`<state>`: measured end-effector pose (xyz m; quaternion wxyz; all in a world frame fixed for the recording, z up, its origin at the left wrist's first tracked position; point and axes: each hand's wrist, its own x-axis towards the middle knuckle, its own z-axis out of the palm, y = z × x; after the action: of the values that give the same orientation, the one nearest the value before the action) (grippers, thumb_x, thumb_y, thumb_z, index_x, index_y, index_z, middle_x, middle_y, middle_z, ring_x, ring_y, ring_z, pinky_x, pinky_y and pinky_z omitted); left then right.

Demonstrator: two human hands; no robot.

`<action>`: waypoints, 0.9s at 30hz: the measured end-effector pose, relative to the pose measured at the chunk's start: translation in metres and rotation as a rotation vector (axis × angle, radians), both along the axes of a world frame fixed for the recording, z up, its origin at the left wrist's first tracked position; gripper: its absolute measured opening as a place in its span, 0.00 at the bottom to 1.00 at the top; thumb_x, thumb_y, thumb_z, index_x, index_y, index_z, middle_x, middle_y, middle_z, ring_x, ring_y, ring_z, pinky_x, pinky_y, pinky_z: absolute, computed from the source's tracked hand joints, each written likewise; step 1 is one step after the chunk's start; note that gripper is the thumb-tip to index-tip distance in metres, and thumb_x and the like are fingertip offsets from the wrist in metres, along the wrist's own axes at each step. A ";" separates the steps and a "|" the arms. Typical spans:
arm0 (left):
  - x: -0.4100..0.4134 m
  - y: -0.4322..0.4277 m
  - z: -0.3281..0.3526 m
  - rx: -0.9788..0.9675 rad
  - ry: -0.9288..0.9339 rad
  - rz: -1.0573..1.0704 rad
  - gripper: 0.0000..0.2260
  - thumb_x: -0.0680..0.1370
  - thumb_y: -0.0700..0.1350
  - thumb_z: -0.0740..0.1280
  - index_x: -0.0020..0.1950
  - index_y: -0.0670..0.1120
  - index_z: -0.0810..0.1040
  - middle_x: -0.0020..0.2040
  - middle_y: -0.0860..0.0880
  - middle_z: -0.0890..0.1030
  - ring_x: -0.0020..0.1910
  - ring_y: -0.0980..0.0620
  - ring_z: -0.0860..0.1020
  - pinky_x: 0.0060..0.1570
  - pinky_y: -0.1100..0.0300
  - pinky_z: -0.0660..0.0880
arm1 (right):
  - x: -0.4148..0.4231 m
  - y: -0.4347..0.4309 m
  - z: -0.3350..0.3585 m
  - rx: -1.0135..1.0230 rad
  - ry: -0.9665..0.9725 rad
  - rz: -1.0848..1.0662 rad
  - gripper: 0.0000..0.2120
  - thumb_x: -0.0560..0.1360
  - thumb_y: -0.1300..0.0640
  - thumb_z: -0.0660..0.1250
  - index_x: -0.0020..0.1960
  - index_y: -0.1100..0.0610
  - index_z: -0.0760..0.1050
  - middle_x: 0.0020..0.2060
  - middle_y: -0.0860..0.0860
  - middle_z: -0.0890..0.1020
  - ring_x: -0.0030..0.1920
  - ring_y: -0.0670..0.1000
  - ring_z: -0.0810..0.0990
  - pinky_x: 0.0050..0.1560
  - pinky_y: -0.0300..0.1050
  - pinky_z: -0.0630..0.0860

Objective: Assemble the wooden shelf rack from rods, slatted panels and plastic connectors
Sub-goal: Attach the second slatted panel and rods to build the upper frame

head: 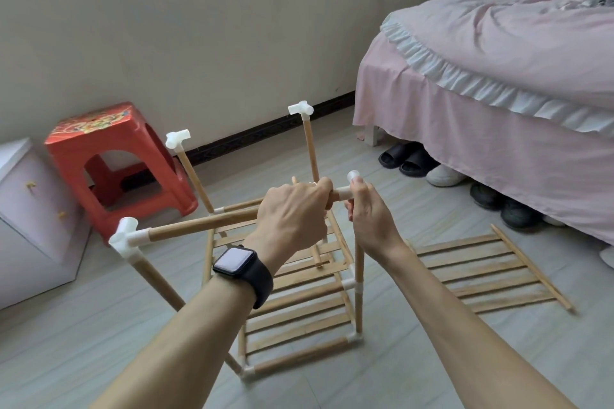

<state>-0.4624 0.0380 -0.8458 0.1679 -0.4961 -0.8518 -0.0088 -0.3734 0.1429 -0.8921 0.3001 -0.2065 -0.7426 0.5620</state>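
The left hand (292, 212) has its grip closed tight around a wooden rod (202, 224) above the rack (358, 302). The right hand (368, 209) has its grip pinching a white connector (342, 193) on the rack's top corner.

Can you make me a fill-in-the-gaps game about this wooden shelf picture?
1. The left hand grips a long wooden ____.
2. The right hand holds a plastic connector coloured ____.
3. The spare slatted panel lies flat on the ____.
4. The stool by the wall is ____.
Missing words: rod; white; floor; red.
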 end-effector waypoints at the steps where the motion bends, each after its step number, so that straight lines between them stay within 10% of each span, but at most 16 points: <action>1: 0.002 0.002 0.000 0.005 -0.001 0.014 0.03 0.80 0.44 0.62 0.51 0.50 0.68 0.34 0.52 0.73 0.28 0.50 0.71 0.26 0.56 0.61 | -0.001 0.001 -0.001 0.000 0.004 -0.004 0.27 0.86 0.41 0.46 0.36 0.31 0.76 0.39 0.39 0.69 0.42 0.41 0.69 0.56 0.50 0.70; 4: 0.007 0.006 0.000 0.019 0.010 0.032 0.05 0.79 0.40 0.61 0.49 0.49 0.67 0.32 0.52 0.70 0.26 0.51 0.69 0.25 0.57 0.59 | -0.003 0.001 -0.008 -0.005 -0.006 -0.009 0.25 0.86 0.40 0.46 0.45 0.43 0.79 0.40 0.39 0.72 0.45 0.42 0.71 0.58 0.50 0.71; 8: 0.009 0.006 -0.003 0.039 0.009 0.004 0.06 0.79 0.39 0.62 0.51 0.48 0.66 0.33 0.53 0.70 0.26 0.52 0.69 0.24 0.58 0.57 | 0.000 0.004 -0.009 -0.016 0.029 -0.033 0.24 0.86 0.42 0.47 0.39 0.36 0.77 0.36 0.37 0.74 0.41 0.40 0.71 0.54 0.48 0.70; 14: -0.002 -0.031 0.024 0.079 -0.357 -0.117 0.16 0.78 0.52 0.67 0.65 0.55 0.71 0.55 0.57 0.75 0.51 0.56 0.74 0.42 0.65 0.68 | -0.003 0.007 -0.012 -0.021 0.024 -0.058 0.20 0.85 0.39 0.47 0.42 0.43 0.71 0.37 0.42 0.72 0.39 0.41 0.71 0.47 0.49 0.71; 20: -0.062 -0.154 0.051 0.559 -0.282 0.434 0.08 0.78 0.53 0.66 0.55 0.55 0.80 0.54 0.55 0.79 0.60 0.50 0.74 0.56 0.50 0.72 | -0.006 0.011 -0.008 -0.037 0.020 -0.040 0.22 0.85 0.41 0.49 0.38 0.50 0.66 0.31 0.47 0.68 0.31 0.45 0.67 0.37 0.43 0.67; 25: -0.074 -0.178 0.026 1.056 -1.325 0.546 0.11 0.80 0.44 0.67 0.61 0.43 0.78 0.53 0.47 0.81 0.45 0.50 0.81 0.41 0.55 0.76 | -0.012 0.008 -0.004 -0.041 0.031 -0.041 0.23 0.85 0.41 0.50 0.40 0.55 0.64 0.31 0.53 0.65 0.32 0.53 0.64 0.35 0.45 0.66; 27: -0.078 -0.175 0.016 1.192 -1.410 0.533 0.08 0.79 0.43 0.66 0.55 0.43 0.81 0.43 0.48 0.80 0.36 0.52 0.78 0.35 0.58 0.72 | -0.013 0.009 -0.003 -0.038 0.026 -0.046 0.22 0.85 0.41 0.50 0.40 0.55 0.64 0.31 0.53 0.65 0.33 0.53 0.63 0.35 0.47 0.65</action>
<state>-0.5403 -0.1369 -0.8295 -0.1619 0.0000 -0.6973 -0.6983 -0.3861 0.1521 -0.8948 0.3185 -0.2218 -0.7229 0.5716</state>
